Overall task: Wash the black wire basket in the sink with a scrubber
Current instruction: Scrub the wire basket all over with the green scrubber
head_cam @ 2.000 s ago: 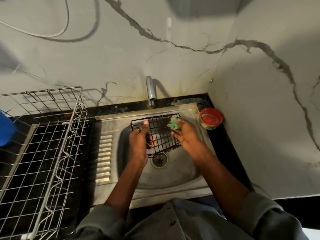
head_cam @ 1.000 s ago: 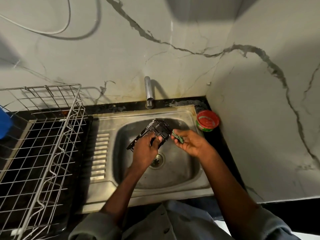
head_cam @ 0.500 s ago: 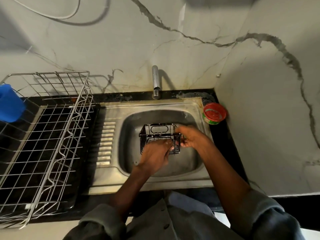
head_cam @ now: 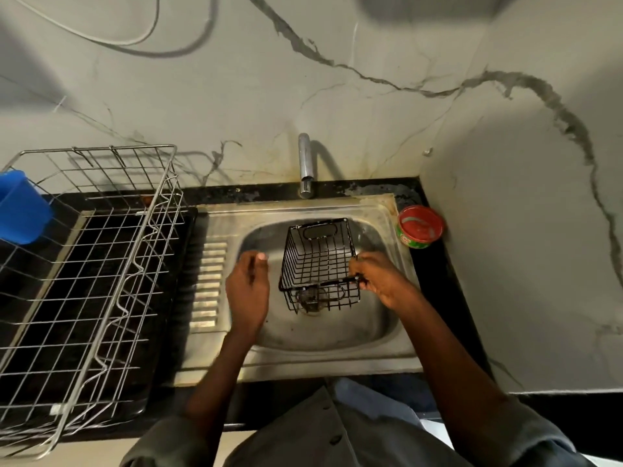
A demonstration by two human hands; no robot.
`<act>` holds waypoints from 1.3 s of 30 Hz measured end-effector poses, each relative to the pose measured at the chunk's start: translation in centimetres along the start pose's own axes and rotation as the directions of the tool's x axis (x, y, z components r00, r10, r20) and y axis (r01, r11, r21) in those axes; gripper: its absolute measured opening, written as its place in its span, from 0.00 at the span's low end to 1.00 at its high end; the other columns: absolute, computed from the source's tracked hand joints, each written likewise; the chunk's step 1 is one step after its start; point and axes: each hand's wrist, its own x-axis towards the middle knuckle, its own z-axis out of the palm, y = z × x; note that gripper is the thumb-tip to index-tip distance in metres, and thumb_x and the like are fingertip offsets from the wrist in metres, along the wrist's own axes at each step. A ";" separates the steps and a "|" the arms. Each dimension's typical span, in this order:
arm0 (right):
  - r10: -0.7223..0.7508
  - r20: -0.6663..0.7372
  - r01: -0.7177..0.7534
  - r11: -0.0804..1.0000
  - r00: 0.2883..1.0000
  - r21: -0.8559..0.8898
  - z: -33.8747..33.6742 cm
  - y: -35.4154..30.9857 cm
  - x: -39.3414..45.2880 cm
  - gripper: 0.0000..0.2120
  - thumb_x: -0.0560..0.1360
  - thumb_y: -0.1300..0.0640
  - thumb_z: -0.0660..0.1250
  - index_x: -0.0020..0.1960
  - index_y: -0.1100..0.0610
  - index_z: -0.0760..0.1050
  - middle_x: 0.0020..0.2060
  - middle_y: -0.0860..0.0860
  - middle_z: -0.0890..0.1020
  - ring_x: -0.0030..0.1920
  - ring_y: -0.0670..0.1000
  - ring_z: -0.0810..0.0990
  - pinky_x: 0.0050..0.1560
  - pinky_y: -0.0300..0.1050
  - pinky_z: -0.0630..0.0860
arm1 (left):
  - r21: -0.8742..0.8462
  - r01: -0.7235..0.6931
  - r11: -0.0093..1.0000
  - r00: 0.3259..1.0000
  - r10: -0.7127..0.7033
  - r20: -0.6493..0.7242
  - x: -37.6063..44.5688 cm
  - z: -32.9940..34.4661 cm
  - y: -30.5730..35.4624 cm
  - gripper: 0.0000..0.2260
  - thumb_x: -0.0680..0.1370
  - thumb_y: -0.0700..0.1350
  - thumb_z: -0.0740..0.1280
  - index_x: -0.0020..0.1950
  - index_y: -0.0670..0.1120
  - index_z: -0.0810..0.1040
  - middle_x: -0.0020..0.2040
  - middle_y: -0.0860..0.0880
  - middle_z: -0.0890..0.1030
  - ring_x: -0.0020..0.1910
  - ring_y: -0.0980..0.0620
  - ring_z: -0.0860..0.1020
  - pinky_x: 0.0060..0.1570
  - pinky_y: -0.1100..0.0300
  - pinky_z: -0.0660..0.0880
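Head view: black wire basket (head_cam: 318, 261) sat in the steel sink (head_cam: 387, 358) bowl, tipped on its side with the open face toward the camera, lower edge over the drain. Right hand (head_cam: 377, 279) was at the basket's right lower corner, fingers (head_cam: 357, 264) curled round the rim wire, gripping it. Scrubber could not be made out; if it was in that hand, it was hidden. Left hand (head_cam: 247, 293) was off the basket, just beside its left side over the bowl's left edge, fingers loose and relaxed, holding nothing, slightly motion-blurred.

Tap (head_cam: 305, 166) stood at the back rim of the sink, above the basket; could not tell if water was running. Red-lidded green tub (head_cam: 419, 227) sat on the black bench (head_cam: 448, 298) at the sink's right back corner, next to the marble wall. Large silver wire dish rack (head_cam: 101, 264) sat on the bench left of the sink's ribbed drainer, with a blue plastic container (head_cam: 22, 210) at its far left edge. A cable (head_cam: 135, 42) ran across the wall, top left. Grey sleeves and shirt front showed at the bottom edge.
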 end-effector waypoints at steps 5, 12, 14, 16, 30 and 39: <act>-0.147 0.086 0.161 0.971 0.985 -0.179 -0.3 -0.2 -0.4 0.04 0.72 0.69 0.69 0.47 0.67 0.78 0.51 0.65 0.83 0.51 0.58 0.81 0.54 0.57 0.77 | -0.090 0.781 0.618 0.568 -0.643 0.514 3.0 2.7 -2.0 0.32 0.79 0.72 0.61 0.70 0.47 0.76 0.63 0.40 0.80 0.60 0.39 0.79 0.56 0.44 0.78; -0.197 0.318 0.301 0.898 0.927 -0.321 -2.3 -1.6 -0.1 0.07 0.74 0.66 0.72 0.46 0.55 0.81 0.42 0.50 0.82 0.46 0.51 0.81 0.49 0.47 0.78 | -0.485 0.856 0.182 0.494 -0.568 0.659 3.0 4.6 -2.8 0.38 0.77 0.76 0.53 0.63 0.45 0.81 0.49 0.40 0.84 0.50 0.41 0.83 0.52 0.37 0.80; -0.194 0.332 0.312 0.882 0.923 -0.353 -2.9 -1.8 0.6 0.11 0.73 0.64 0.75 0.43 0.47 0.82 0.46 0.49 0.82 0.50 0.51 0.82 0.50 0.46 0.79 | -0.512 0.851 0.116 0.486 -0.542 0.686 3.7 4.5 -3.0 0.40 0.74 0.79 0.55 0.62 0.47 0.82 0.57 0.37 0.83 0.59 0.36 0.82 0.59 0.28 0.75; -0.191 0.324 0.315 0.864 0.927 -0.393 -3.3 -2.0 1.1 0.11 0.71 0.61 0.77 0.46 0.46 0.83 0.57 0.54 0.80 0.56 0.53 0.81 0.51 0.44 0.80 | -0.533 0.843 0.074 0.488 -0.522 0.699 4.4 4.3 -2.7 0.37 0.74 0.79 0.56 0.58 0.49 0.83 0.59 0.36 0.83 0.61 0.35 0.81 0.61 0.23 0.71; -0.630 -0.204 0.405 0.680 0.749 -0.612 -1.3 -4.5 1.6 0.16 0.80 0.57 0.66 0.67 0.50 0.72 0.63 0.52 0.73 0.63 0.55 0.75 0.61 0.53 0.77 | -0.700 0.683 0.207 0.674 -0.549 0.495 3.5 5.3 -1.6 0.28 0.69 0.72 0.74 0.59 0.56 0.75 0.47 0.46 0.78 0.40 0.45 0.80 0.46 0.38 0.77; -0.326 -0.005 0.318 0.923 0.945 -0.216 7.5 -3.7 2.3 0.10 0.73 0.62 0.77 0.52 0.54 0.81 0.46 0.47 0.85 0.48 0.46 0.84 0.47 0.42 0.81 | -0.714 0.667 0.213 0.702 -0.500 0.507 3.0 6.2 1.2 0.26 0.75 0.70 0.67 0.61 0.51 0.75 0.60 0.38 0.82 0.52 0.40 0.83 0.60 0.32 0.73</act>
